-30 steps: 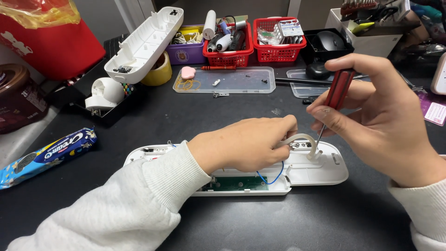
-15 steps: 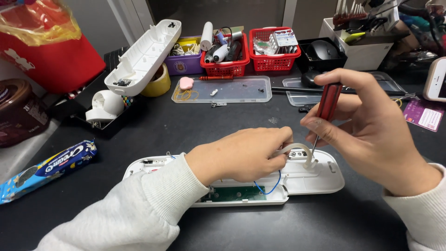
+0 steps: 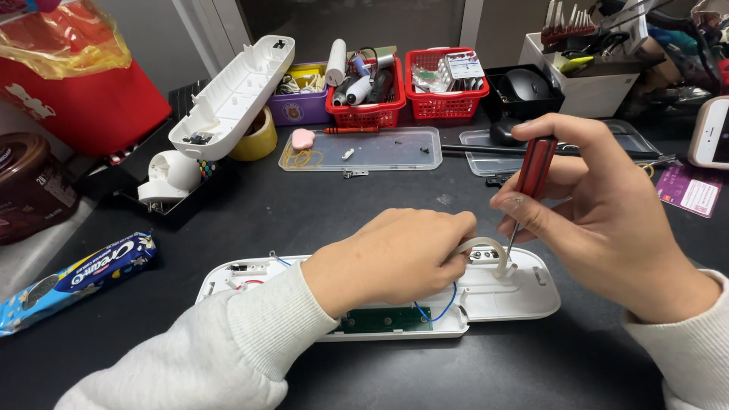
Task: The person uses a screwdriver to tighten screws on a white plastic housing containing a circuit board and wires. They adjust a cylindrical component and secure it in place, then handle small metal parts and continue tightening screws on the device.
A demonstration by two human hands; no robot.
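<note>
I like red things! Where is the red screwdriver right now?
In the head view, the red screwdriver is right of centre, upright in the right hand, tip down on the open white casing beside the left hand.

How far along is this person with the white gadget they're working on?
Done: the white casing lies open on the black table, its green circuit board and blue wire exposed. A matching white shell leans at the back. In hand: the left hand steadies a curved white piece while the right hand holds a red screwdriver tip-down beside it. Left: the casing isn't closed.
</note>
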